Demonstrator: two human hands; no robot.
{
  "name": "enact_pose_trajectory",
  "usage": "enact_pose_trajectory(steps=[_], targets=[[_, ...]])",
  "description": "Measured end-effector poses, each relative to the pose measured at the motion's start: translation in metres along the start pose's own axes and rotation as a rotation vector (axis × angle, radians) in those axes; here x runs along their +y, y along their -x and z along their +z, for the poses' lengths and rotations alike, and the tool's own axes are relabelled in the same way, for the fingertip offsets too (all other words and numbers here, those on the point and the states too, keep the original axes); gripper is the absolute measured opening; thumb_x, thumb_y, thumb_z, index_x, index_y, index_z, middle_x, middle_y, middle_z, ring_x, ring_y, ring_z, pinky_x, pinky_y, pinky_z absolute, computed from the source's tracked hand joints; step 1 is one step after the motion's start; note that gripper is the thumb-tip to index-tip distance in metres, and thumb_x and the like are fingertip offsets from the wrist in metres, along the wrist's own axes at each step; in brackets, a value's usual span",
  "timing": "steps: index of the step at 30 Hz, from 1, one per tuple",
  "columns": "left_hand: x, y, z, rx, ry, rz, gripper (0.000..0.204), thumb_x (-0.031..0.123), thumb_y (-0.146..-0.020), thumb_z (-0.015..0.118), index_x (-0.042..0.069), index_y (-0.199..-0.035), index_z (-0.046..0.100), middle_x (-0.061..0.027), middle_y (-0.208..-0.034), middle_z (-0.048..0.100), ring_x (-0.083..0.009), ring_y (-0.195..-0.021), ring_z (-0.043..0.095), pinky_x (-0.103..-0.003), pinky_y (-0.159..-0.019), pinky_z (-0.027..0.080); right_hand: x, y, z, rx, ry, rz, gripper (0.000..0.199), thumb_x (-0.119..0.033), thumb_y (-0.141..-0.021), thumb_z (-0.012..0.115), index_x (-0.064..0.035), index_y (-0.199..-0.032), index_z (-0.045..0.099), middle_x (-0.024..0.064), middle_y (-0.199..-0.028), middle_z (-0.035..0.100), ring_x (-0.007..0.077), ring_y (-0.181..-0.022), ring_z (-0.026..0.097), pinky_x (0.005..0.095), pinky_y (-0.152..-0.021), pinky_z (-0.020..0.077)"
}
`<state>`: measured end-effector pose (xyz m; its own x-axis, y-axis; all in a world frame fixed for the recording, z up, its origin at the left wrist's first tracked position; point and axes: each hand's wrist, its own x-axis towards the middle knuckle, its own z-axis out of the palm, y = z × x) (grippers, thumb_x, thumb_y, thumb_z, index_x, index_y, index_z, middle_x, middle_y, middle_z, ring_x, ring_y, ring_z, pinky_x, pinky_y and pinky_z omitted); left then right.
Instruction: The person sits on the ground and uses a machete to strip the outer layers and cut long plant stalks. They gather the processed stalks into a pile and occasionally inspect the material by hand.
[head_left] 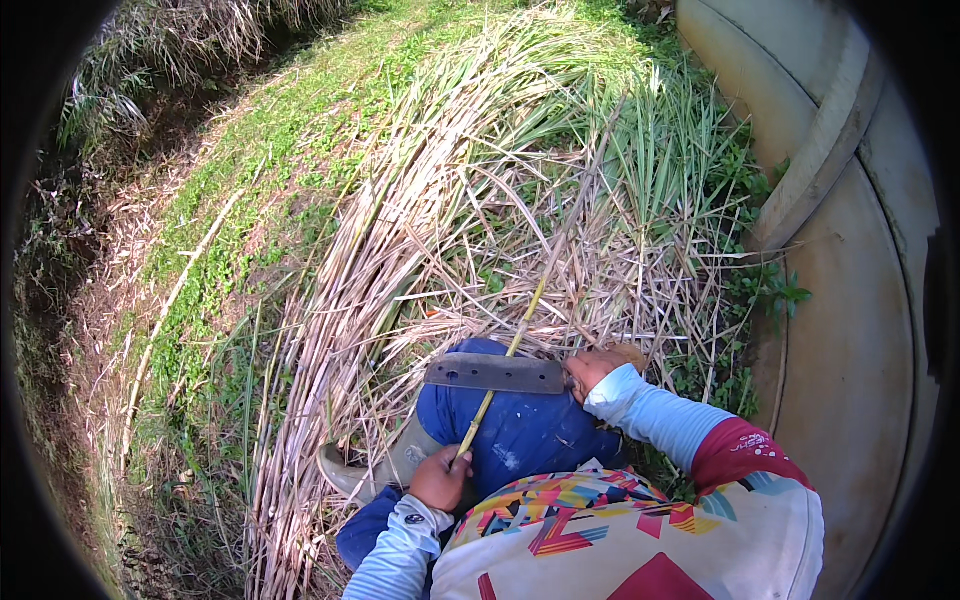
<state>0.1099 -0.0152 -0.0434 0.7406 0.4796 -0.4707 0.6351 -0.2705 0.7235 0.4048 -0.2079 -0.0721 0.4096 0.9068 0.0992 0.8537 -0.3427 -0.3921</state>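
You are gripping a thin cane stalk [497,380] across your raised knee [520,425], left hand [440,478] clamped low on it, right hand [592,370] clamping the blade [495,373] over it, likely needing a steady trimming stroke

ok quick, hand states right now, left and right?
Left hand: closed around the lower end of a thin yellowish cane stalk.
Right hand: closed on the handle of a flat broad blade laid across the stalk.
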Motion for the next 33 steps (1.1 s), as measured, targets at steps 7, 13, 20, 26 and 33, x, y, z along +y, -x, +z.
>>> enact_pose_trajectory(steps=[7, 13, 20, 26, 33], targets=[[-0.020, 0.049, -0.002, 0.318, -0.239, 0.177, 0.020, 0.019, -0.090, 0.062, 0.008, -0.105, 0.070, -0.0213, -0.088, 0.068, -0.0434, -0.082, 0.065, -0.049, -0.071, 0.052, 0.070, -0.050, -0.034, -0.146, 0.178, 0.440, 0.023, -0.013, -0.086, 0.055, -0.0078, -0.109, 0.058, 0.0206, -0.106, 0.064, 0.0428, -0.100, 0.063, 0.0499, -0.085, 0.0496], [-0.032, 0.079, -0.010, 0.347, -0.382, 0.121, 0.017, 0.019, -0.089, 0.065, 0.007, -0.100, 0.070, -0.0186, -0.087, 0.069, -0.0402, -0.079, 0.066, -0.047, -0.068, 0.052, 0.218, -0.068, -0.007, 0.313, -0.455, 0.875, 0.020, -0.021, -0.094, 0.053, -0.0053, -0.105, 0.059, 0.0191, -0.084, 0.065, 0.0382, -0.081, 0.064, 0.0454, -0.075, 0.0518], [-0.006, 0.074, -0.013, 0.463, -0.557, 0.182, 0.017, 0.020, -0.088, 0.067, 0.008, -0.099, 0.071, -0.0144, -0.081, 0.065, -0.0362, -0.072, 0.065, -0.045, -0.064, 0.051, 0.012, -0.007, -0.020, -0.038, 0.025, 0.159, 0.029, -0.013, -0.077, 0.065, -0.0086, -0.105, 0.060, 0.0169, -0.094, 0.063, 0.0386, -0.093, 0.064, 0.0485, -0.080, 0.0521], [-0.007, 0.080, -0.020, 0.505, -0.644, 0.198, 0.018, 0.019, -0.085, 0.070, 0.008, -0.099, 0.071, -0.0114, -0.078, 0.063, -0.0336, -0.069, 0.064, -0.044, -0.061, 0.051, 0.053, -0.028, -0.024, -0.177, 0.145, 0.284, 0.024, -0.012, -0.081, 0.061, -0.0072, -0.105, 0.060, 0.0172, -0.102, 0.064, 0.0395, -0.096, 0.065, 0.0481, -0.083, 0.0515], [-0.009, 0.087, -0.014, 0.493, -0.604, 0.149, 0.016, 0.021, -0.084, 0.071, 0.008, -0.090, 0.066, -0.0118, -0.082, 0.064, -0.0349, -0.072, 0.065, -0.044, -0.062, 0.052, 0.106, -0.053, -0.064, 0.072, 0.048, 0.712, 0.025, -0.015, -0.080, 0.065, -0.0070, -0.103, 0.060, 0.0230, -0.091, 0.066, 0.0427, -0.089, 0.065, 0.0486, -0.079, 0.0509]])
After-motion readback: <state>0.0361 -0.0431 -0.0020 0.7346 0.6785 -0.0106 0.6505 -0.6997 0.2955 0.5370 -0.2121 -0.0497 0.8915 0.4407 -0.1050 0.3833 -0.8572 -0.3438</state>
